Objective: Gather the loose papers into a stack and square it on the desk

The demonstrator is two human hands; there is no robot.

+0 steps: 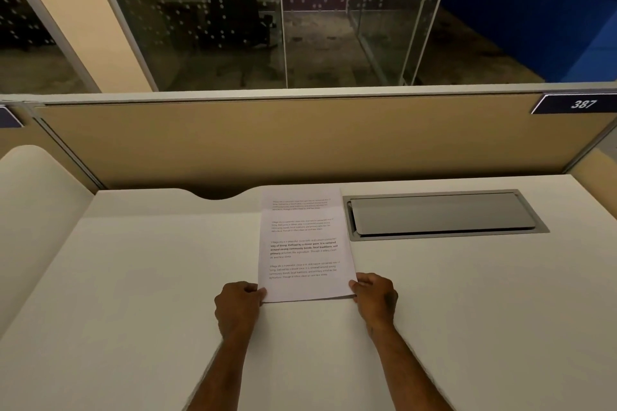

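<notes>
Papers: the stack of papers (302,243) lies flat on the white desk (150,277) at the centre of the frame, printed side up; its near edge sits between the two hands, its far edge reaches toward the beige partition (267,140) across the middle of the frame

Gathering: judged done; no sheet shows anywhere else on the desk, left or right of the stack

Squaring: judged not finished; one sheet (300,198) at the far end sticks out beyond the top page, so the far edges do not line up; the long sides look close to flush; the near edge looks roughly even, with a thin shadow under its right corner

Left hand: the left hand (237,305) is at the lower left corner of the stack, fingers curled, thumb on top of the paper; it pinches that corner

Right hand: the right hand (375,299) is at the lower right corner, fingers curled in the same way, thumb over the edge; it pinches that corner too

Neighbours: the grey cable hatch (444,215) is set in the desk just right of the stack, apart from it; a number plate (582,104) sits at the upper right of the partition

What is left: probably to bring the protruding far sheet level with the rest, by tapping or sliding; then to release the stack on the desk
</notes>
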